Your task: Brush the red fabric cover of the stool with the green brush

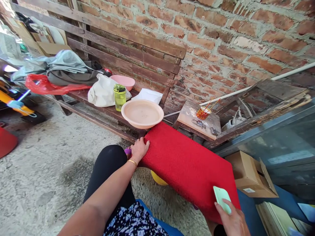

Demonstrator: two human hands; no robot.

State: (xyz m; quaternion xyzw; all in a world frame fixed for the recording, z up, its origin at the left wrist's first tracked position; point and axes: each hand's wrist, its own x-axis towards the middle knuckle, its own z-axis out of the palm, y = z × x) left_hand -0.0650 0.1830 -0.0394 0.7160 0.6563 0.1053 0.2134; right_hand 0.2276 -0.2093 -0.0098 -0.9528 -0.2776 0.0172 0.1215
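A bright red cloth (187, 160) covers a long narrow bench-like surface in front of me. At its near left end, my left hand (139, 149) grips the cloth's edge, thumb on top and fingers curled over the side. My right hand (233, 218) is closed around a mint-green oblong object with rounded corners (221, 196), at the cloth's right end. The underside of that object is hidden, so its exact kind does not show. Just beyond my left hand, a pale basin (142, 113) with some liquid in it stands by the cloth's far left corner.
On a slatted wooden bench (108, 113) are a green bottle (119, 98), a white bag (100, 90), a pink bowl (124, 82) and folded clothes. A paper cup (203, 113) stands on a wooden chair (184, 116) by the brick wall. A cardboard box (248, 177) sits at right.
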